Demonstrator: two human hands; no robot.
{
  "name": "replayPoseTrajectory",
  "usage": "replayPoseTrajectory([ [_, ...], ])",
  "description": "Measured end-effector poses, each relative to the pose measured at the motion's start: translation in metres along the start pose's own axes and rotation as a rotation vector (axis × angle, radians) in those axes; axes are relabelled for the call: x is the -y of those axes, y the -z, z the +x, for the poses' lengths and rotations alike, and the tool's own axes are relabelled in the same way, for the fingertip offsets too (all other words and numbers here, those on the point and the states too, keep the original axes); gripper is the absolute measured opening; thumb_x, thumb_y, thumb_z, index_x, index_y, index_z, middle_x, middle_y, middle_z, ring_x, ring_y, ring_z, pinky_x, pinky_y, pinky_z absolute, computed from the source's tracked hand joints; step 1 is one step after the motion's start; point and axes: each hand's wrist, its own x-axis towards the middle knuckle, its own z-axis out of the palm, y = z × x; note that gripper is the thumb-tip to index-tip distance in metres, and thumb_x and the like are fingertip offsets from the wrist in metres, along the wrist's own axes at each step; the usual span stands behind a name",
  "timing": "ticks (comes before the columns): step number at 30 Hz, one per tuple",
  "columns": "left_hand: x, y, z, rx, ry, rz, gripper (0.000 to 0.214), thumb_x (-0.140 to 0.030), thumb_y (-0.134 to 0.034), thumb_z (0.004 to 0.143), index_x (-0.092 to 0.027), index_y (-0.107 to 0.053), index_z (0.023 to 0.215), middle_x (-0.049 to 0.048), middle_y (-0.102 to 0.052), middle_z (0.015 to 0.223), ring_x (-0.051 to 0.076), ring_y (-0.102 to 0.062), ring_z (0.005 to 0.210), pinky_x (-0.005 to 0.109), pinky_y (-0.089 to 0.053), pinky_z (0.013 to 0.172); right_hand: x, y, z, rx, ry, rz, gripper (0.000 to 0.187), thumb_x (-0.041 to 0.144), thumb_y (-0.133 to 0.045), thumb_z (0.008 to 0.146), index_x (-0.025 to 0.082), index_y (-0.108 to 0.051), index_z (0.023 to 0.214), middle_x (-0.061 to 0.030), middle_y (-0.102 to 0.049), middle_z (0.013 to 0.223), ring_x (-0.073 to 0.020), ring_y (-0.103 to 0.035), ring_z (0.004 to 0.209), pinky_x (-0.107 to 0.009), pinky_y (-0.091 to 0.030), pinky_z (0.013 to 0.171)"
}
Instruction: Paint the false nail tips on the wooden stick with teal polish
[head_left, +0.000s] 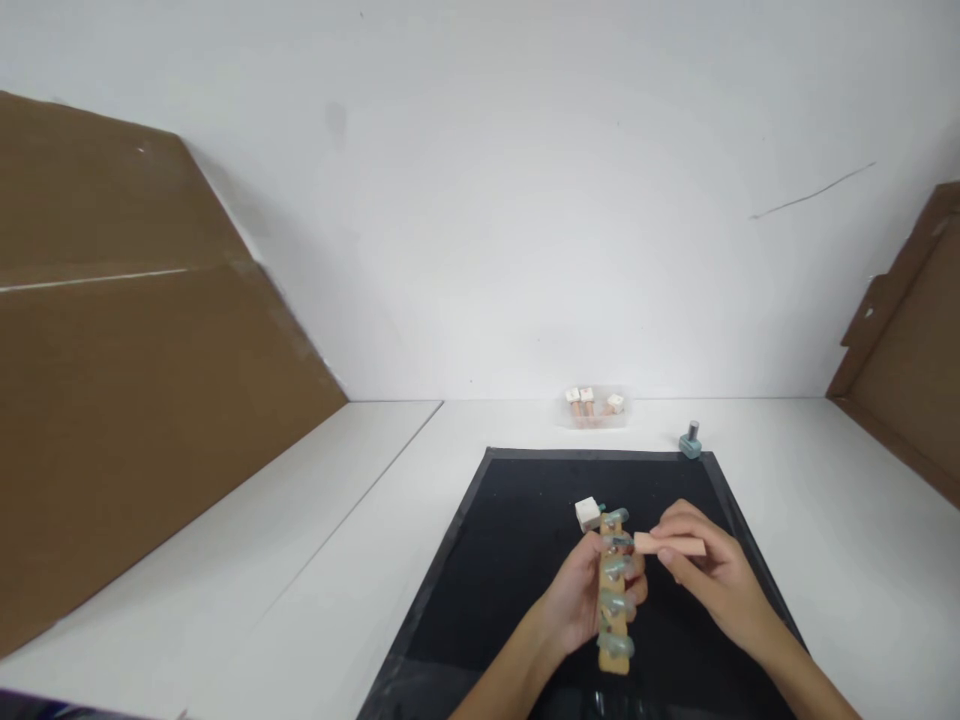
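Two bare hands work close together: the right hand [709,565] has its grip pinched, thumb against fingers, on a short pinkish stick [684,546], and the left hand [574,600] has its grip closed around a narrow wooden strip [613,664], thumb at the left edge, fingers curling out at the right. The stick lies almost level, side to side, its free left end pointing at the strip's upper part; the strip's long axis runs away from the wearer, so the two stand nearly square to each other. The right hand is on the stick's side, the left directly on the strip. A slim dark tip seems to bridge the stick and the strip, though whether it touches cannot be told. Five pale green, glossy pieces [615,603] sit in a row along the strip. Just beyond its far end is a white block [588,514], on a black mat [517,530]. Farther out, on the white surface [780,480], stand a clear tray [622,421] of white-topped pieces and, to its right, a blue-green object with a metal post [690,443].
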Motion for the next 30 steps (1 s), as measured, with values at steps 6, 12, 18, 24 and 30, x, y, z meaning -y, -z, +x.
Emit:
replayPoseTrajectory([
  [6,0.0004,-0.0024,0.0006,-0.002,0.023,0.027,0.024,-0.036,-0.057,0.059,-0.019,-0.04,0.061,-0.0059,-0.04,0.051,0.007,-0.038,0.042,0.021,-0.016,0.04,-0.0002,0.0005,0.0015,0.034,0.017,-0.028,0.012,0.03,-0.058,0.084,0.022,-0.067,0.083,-0.0026,-0.058,0.073,-0.017,-0.058,0.066,-0.026,-0.047,0.057],
  [12,0.0018,-0.0014,0.0012,0.021,0.013,0.017,0.022,-0.034,-0.055,0.061,-0.018,-0.041,0.062,-0.005,-0.039,0.054,0.006,-0.036,0.042,0.022,-0.014,0.042,0.0022,0.0004,0.003,0.043,0.006,-0.039,0.013,0.031,-0.059,0.084,0.022,-0.068,0.082,-0.0029,-0.059,0.073,-0.0177,-0.059,0.067,-0.027,-0.048,0.058],
  [18,0.0038,-0.0003,0.0022,0.054,-0.03,-0.007,0.02,-0.032,-0.056,0.062,-0.018,-0.042,0.062,-0.0043,-0.041,0.052,0.007,-0.035,0.041,0.022,-0.014,0.042,0.0015,0.0012,0.0016,0.035,0.013,-0.047,0.012,0.029,-0.057,0.084,0.022,-0.067,0.081,-0.0028,-0.058,0.073,-0.0178,-0.059,0.066,-0.027,-0.046,0.056],
  [24,0.0025,0.0018,0.0026,0.084,-0.024,-0.044,0.022,-0.035,-0.058,0.063,-0.018,-0.045,0.063,-0.0044,-0.043,0.053,0.006,-0.035,0.04,0.022,-0.012,0.04,0.0005,0.0007,0.0006,0.045,0.004,-0.059,0.011,0.026,-0.057,0.085,0.022,-0.067,0.083,-0.0024,-0.056,0.073,-0.0174,-0.058,0.066,-0.026,-0.045,0.055],
  [30,-0.0011,0.0039,0.0004,0.118,-0.008,-0.079,0.026,-0.037,-0.062,0.062,-0.017,-0.047,0.066,-0.004,-0.041,0.055,0.005,-0.036,0.041,0.021,-0.007,0.038,0.0004,-0.0001,0.0012,0.038,0.002,-0.058,0.011,0.026,-0.057,0.085,0.022,-0.067,0.082,-0.002,-0.055,0.073,-0.0173,-0.057,0.066,-0.026,-0.044,0.055],
])
